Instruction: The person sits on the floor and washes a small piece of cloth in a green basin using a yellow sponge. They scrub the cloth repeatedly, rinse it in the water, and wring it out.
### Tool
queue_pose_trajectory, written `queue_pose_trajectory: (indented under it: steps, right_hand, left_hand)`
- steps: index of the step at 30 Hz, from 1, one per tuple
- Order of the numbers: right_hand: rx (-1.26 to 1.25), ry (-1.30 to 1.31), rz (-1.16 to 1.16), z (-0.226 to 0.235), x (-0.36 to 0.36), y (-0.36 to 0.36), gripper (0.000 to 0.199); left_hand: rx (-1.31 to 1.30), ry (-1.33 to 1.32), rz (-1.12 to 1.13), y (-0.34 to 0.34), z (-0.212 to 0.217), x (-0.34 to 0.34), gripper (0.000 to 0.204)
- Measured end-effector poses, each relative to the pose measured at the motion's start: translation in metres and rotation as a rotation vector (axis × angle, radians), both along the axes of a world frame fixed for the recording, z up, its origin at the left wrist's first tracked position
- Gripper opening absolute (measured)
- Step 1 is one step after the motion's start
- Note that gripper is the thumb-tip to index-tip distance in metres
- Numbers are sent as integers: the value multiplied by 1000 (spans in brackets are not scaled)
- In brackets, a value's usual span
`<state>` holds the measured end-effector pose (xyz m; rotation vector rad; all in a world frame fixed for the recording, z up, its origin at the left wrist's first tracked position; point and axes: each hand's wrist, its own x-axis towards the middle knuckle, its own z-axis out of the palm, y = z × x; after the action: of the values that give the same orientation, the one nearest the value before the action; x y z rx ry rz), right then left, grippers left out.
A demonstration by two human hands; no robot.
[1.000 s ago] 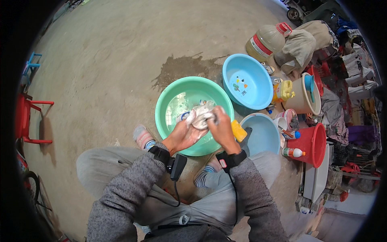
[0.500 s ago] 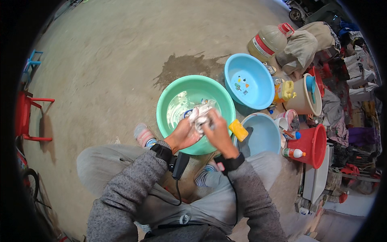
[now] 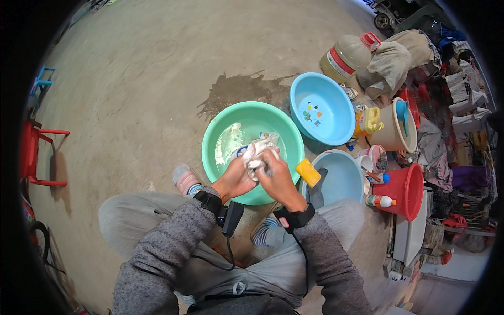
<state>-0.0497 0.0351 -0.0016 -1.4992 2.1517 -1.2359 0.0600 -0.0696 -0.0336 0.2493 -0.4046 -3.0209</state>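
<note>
Both my hands work a bunched white cloth (image 3: 266,145) over the green basin (image 3: 209,137), which holds water and some more fabric. My left hand (image 3: 237,177), palm turned up, cups the cloth from the left. From the right, my right hand (image 3: 279,180) has its fingers curled round the same cloth, pressing it against the left. What garment it is, if any, I cannot make out. A yellow soap bar (image 3: 308,173) rests at the left rim of a pale blue basin (image 3: 344,181). Inside that basin lies a dark grey cloth (image 3: 317,190).
Beyond stands a brighter blue basin (image 3: 295,107) with a printed bottom. To the right are a large jug (image 3: 344,60), a yellow bottle (image 3: 368,122), a beige bucket (image 3: 391,126) and a red bucket (image 3: 408,194). A red stool (image 3: 47,131) stands far left; a wet patch (image 3: 233,92) darkens the floor.
My right hand, blurred before, now shows sharply and is closed on the white cloth against my left hand. The whole view has shifted slightly; the basins and soap keep their places.
</note>
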Motion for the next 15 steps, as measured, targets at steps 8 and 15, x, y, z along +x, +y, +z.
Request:
queue_pose_trajectory:
  steps: [8,15]
  right_hand:
    - [57,-84,-75,-15,-9,4,24]
    - [30,-11,66,-8,-5,2,22]
  left_hand:
    - [-23,39,15,0,0,-1,50]
    - [34,-35,-5,0,-1,-1,51]
